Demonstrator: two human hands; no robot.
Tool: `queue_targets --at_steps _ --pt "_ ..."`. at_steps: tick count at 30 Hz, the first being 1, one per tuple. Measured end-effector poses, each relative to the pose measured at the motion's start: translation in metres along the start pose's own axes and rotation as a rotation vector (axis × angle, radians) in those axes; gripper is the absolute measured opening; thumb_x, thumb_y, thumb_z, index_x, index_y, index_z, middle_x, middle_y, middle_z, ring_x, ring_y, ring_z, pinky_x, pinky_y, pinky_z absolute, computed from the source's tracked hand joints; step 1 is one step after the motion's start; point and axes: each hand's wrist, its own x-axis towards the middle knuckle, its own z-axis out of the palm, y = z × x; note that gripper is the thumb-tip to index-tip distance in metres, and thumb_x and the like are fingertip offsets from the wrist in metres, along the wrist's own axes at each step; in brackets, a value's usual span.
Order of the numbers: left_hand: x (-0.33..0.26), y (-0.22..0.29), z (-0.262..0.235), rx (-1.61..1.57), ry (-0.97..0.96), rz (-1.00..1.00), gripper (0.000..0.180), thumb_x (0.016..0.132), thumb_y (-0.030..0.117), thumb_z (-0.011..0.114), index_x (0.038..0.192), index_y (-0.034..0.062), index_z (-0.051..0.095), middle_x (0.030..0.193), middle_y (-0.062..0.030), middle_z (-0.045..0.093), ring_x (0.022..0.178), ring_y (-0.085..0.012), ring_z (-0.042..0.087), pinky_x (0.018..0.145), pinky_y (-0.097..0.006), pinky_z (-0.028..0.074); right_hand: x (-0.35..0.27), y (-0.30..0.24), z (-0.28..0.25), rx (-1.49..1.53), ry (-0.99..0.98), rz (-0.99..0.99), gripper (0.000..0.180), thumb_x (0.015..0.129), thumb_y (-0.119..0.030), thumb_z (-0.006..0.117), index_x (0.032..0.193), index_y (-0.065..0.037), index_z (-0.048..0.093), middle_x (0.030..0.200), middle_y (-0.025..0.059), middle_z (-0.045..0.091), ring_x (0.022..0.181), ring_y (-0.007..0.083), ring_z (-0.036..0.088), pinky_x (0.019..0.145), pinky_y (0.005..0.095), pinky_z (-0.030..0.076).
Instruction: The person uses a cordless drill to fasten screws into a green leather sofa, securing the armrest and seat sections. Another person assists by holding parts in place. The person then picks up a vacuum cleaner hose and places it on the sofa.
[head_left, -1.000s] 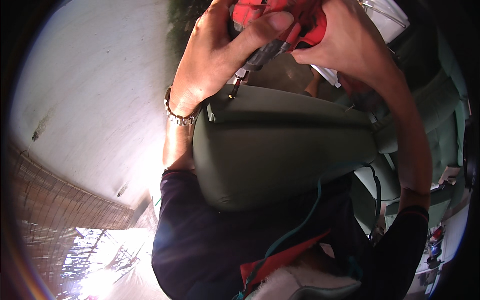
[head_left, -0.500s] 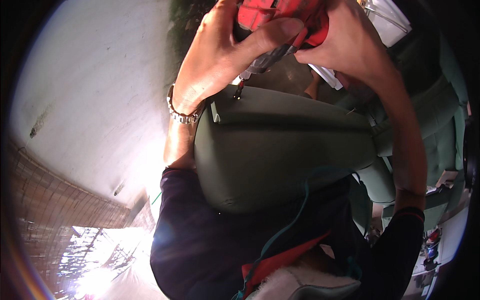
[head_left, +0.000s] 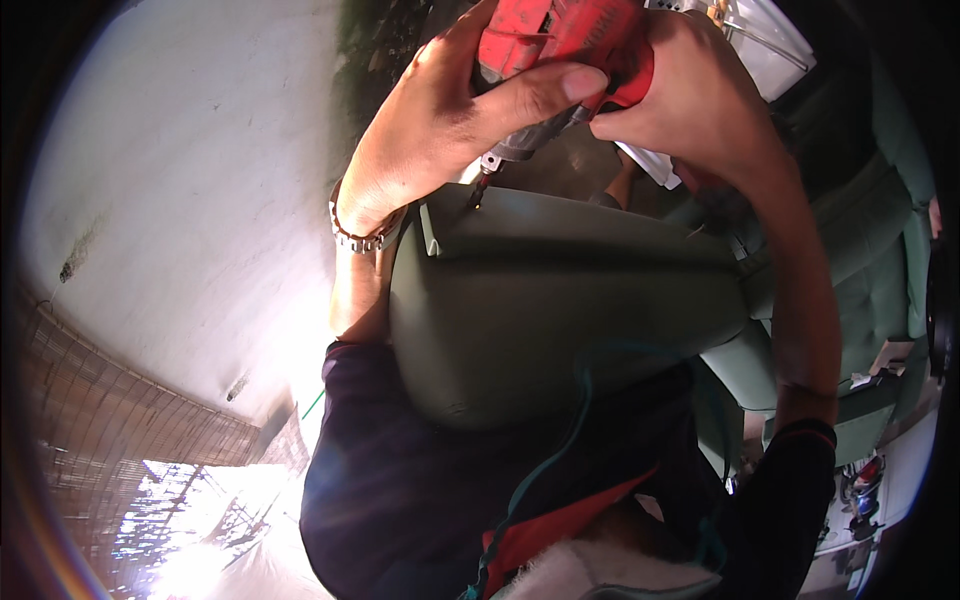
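Both my hands are on a red and black power drill (head_left: 565,40) at the top of the view. My left hand (head_left: 450,115), with a metal-banded watch or bracelet at the wrist, wraps round its front part, thumb across the housing. Round the back end my right hand (head_left: 695,85) is closed; part of its grip is hidden. The drill's bit (head_left: 478,193) points down at the upper edge of a green upholstered piece (head_left: 570,310), its tip at or just over the surface. A small pale strip (head_left: 431,230) sticks out of that edge near my left wrist.
On the left stands a pale, stained wall (head_left: 200,180), with a woven blind (head_left: 130,380) below it. More green upholstered seating (head_left: 880,260) fills the right. White objects (head_left: 765,45) lie at the upper right. A teal cord (head_left: 560,455) hangs across my dark shirt.
The drill's bit has come slightly down along the green piece's edge. My right forearm has shifted a little to the left. Both hands keep their hold.
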Motion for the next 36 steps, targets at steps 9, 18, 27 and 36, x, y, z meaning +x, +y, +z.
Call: queue_targets --at_steps 9,18,27,36 --pt "-0.004 0.011 0.000 0.072 -0.012 -0.004 0.062 0.096 0.035 0.080 0.140 -0.0005 0.056 0.117 -0.0092 0.070 0.106 -0.0154 0.063 0.094 -0.031 0.051 0.002 0.001 -0.004 0.120 -0.071 0.121 0.038 0.068 -0.024 0.086 0.089 0.003 0.069 0.075 0.0194 0.072 0.073 0.0331 0.074 0.073 0.0420 0.059" --pt "0.010 0.008 -0.003 -0.055 -0.100 -0.015 0.062 0.098 0.039 0.077 0.141 0.0002 0.057 0.118 -0.0089 0.068 0.107 -0.0156 0.062 0.091 -0.032 0.051 0.006 0.003 -0.005 0.118 -0.060 0.092 0.035 0.069 -0.020 0.084 0.089 0.003 0.068 0.076 0.0194 0.072 0.071 0.0305 0.073 0.072 0.0409 0.058" --pt "-0.067 -0.016 -0.023 0.446 -0.006 0.016 0.069 0.083 0.034 0.091 0.137 0.0015 0.063 0.116 -0.0162 0.076 0.106 -0.0271 0.073 0.100 -0.040 0.056 0.002 0.012 0.002 0.087 -0.095 0.147 0.035 0.068 -0.022 0.084 0.084 0.003 0.067 0.071 0.0194 0.069 0.066 0.0300 0.070 0.070 0.0412 0.058" --pt "-0.093 -0.039 -0.011 0.331 0.079 -0.129 0.043 0.082 0.014 0.087 0.119 -0.0020 0.073 0.101 -0.0128 0.078 0.095 -0.0178 0.074 0.088 -0.032 0.057 0.004 -0.004 -0.013 0.059 -0.040 0.120 0.039 0.069 -0.027 0.084 0.077 0.006 0.066 0.066 0.0192 0.067 0.063 0.0267 0.069 0.067 0.0413 0.057"
